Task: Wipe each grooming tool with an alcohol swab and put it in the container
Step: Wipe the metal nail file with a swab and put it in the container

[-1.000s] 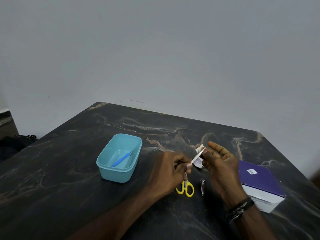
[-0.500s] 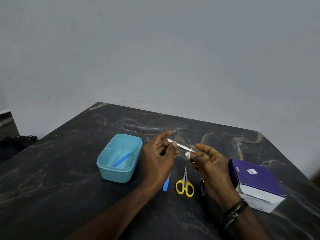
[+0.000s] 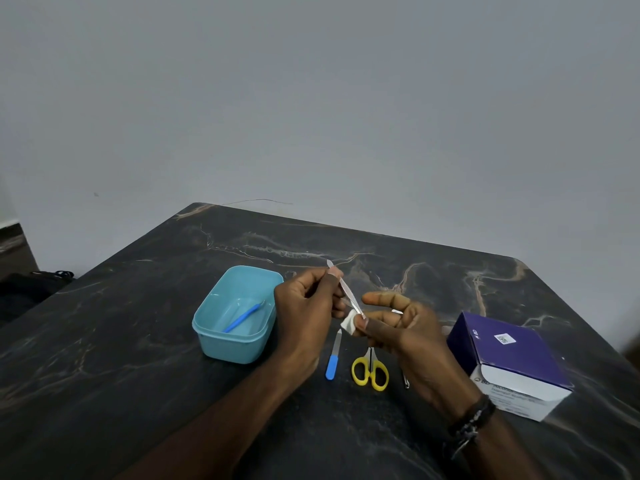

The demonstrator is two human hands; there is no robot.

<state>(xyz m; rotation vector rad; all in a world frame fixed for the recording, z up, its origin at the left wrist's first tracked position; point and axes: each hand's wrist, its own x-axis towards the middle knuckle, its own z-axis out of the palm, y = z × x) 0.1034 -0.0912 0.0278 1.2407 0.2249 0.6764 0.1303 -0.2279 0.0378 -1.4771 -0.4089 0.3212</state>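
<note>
Dark marble table [image 3: 138, 393]; purple swab box [image 3: 512, 362] by the right edge, teal container [image 3: 221, 341] left of centre holding one blue tool [image 3: 242, 317]. Left hand [image 3: 304, 313] pinches thin metal tool [image 3: 346, 292], raised and tilted. Right hand [image 3: 398, 327] pinches white swab [image 3: 349, 322] around its lower end, index finger extended. Blue-handled file [image 3: 333, 358], yellow scissors [image 3: 370, 370] and clipper [image 3: 406, 381] lie near the front edge. Risk: the fingertip grip slips under the rubbing and the tool drops.
</note>
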